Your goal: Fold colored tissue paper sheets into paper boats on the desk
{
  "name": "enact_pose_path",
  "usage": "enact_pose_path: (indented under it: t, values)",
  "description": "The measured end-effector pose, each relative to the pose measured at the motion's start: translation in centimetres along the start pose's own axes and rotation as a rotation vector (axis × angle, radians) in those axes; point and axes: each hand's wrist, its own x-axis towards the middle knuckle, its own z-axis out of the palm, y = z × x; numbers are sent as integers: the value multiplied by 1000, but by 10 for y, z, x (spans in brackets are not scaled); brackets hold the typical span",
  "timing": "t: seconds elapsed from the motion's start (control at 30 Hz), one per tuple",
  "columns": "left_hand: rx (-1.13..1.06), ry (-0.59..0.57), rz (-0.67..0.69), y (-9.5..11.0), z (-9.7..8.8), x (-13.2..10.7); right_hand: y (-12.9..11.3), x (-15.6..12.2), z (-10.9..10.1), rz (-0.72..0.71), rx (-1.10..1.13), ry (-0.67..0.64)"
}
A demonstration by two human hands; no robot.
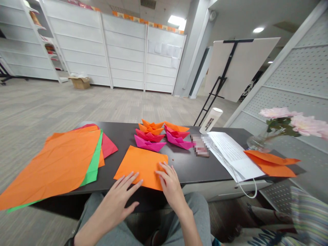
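An orange paper sheet [139,165], folded to a small rectangle, lies on the dark table [187,167] in front of me. My left hand [119,200] rests flat at its near edge, fingers spread. On the sheet's right near corner my right hand [169,182] presses down with its fingers stretched out. Neither hand grips anything. Behind the sheet sit several folded paper boats [161,136] in orange, red and pink.
A stack of large orange, green and red sheets [61,160] overhangs the table's left end. To the right lie a white printed paper [230,153], orange folded paper [271,164], a white cylinder [211,120] and a glass vase of pink flowers [282,126].
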Motion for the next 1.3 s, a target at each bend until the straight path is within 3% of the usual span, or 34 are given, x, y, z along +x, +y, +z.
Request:
enact_pose_path:
  t: [0.13, 0.23, 0.3, 0.6, 0.8, 1.03, 1.2, 1.3]
  values:
    - [136, 17, -16, 19, 13, -3, -33, -1, -9, -68, 23, -124]
    - [147, 45, -17, 16, 18, -4, -54, -7, -3, -142, 41, -274]
    - [126, 50, -15, 12, 17, -5, -57, -13, 1, -154, 15, -299]
    - [133, 55, 14, 6, 8, -13, -18, -34, -27, -58, -74, -279]
    - [146, 95, -6, 7, 13, -20, -29, -38, -33, -23, -16, -255]
    - [52, 200, -111, -4, 21, -28, -30, -25, -57, -99, 141, -287]
    - [-39, 170, -35, -25, 18, -36, -16, -14, -48, -207, 147, -453]
    - [-139, 139, 16, -38, 10, -37, -13, -14, -41, -179, 145, -433]
